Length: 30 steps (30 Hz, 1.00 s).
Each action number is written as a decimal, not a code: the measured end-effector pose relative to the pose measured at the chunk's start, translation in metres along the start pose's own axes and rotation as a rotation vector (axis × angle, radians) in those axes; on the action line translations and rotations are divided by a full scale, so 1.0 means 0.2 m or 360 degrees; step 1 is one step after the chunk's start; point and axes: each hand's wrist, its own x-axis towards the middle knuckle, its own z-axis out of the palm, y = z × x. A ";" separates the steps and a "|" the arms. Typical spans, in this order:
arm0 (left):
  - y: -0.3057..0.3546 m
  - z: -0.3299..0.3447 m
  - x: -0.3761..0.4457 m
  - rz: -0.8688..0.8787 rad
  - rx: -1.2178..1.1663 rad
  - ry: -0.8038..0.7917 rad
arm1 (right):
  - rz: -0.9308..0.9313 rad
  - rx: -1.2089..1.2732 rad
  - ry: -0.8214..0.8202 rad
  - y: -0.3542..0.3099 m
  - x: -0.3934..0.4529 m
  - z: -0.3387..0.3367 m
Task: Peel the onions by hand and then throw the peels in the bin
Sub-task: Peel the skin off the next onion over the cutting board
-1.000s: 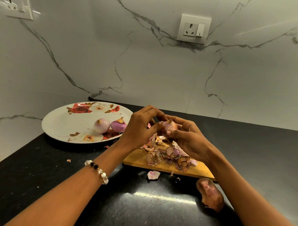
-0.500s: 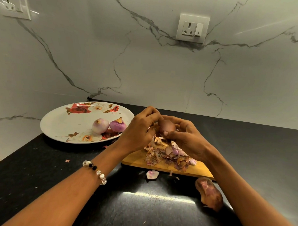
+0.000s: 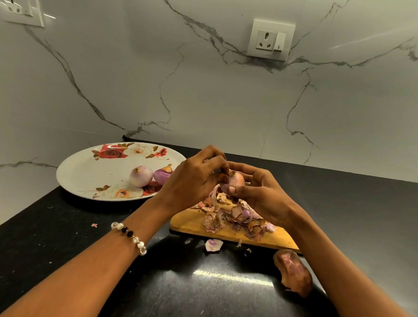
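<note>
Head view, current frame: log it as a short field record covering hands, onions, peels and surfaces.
left hand: fingertips pinch skin at the top of the held onion
right hand: grips the same onion, thumb across its front
plate: floral, holds two peeled onions side by side
cutting board: wooden, carries the peel pile
countertop: black, with a loose peel and one unpeeled onion near the right forearm
bin: not in view
</note>
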 end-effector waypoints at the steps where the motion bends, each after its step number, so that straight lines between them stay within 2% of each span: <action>1: 0.00 0.00 0.00 0.0012 0.0032 -0.0033 | 0.0003 -0.0011 -0.0002 0.00 0.00 0.00; 11: 0.03 0.01 -0.01 0.0019 0.0268 -0.0270 | 0.0001 -0.0090 -0.0020 0.01 0.00 0.01; 25: -0.01 -0.03 0.00 -0.0156 0.0138 -0.0067 | -0.0079 0.0394 -0.0038 -0.04 0.00 -0.07; 30: -0.03 -0.04 0.00 -0.0195 0.0012 0.0053 | -0.0103 0.0383 -0.0004 -0.04 0.01 -0.09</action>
